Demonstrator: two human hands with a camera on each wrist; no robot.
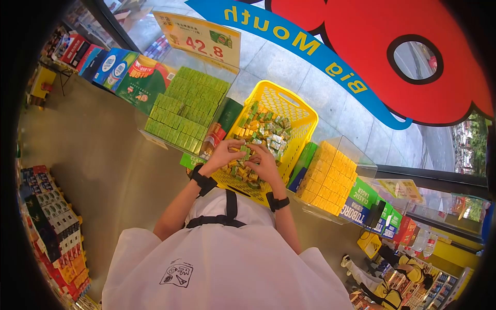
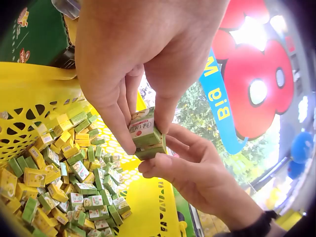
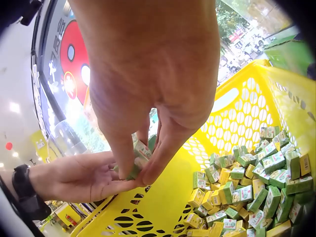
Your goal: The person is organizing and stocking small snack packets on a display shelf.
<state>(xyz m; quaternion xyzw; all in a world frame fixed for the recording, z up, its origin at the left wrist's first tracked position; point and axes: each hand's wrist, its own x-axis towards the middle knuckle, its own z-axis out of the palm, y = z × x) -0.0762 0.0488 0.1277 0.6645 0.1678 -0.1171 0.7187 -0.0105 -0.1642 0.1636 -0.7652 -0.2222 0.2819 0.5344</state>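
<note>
Over a yellow plastic basket [image 1: 308,124], both hands meet around a pair of small green-and-white boxes [image 2: 143,128]. The left hand [image 1: 224,157] pinches them from above between thumb and fingers. From the other side, the right hand [image 1: 264,165] holds the same boxes, its thumb at the lower one in the left wrist view. Fingers partly cover the boxes [image 3: 140,158] in the right wrist view. Below, many loose green and yellow boxes [image 2: 89,182] lie jumbled in the basket.
Neat rows of green boxes [image 1: 188,103] fill a clear bin left of the basket. Yellow boxes [image 1: 328,178] fill another on the right. A price sign [image 1: 199,41] stands behind the green rows. Beer cartons [image 1: 364,199] line the window. Another person [image 1: 385,289] is at the lower right.
</note>
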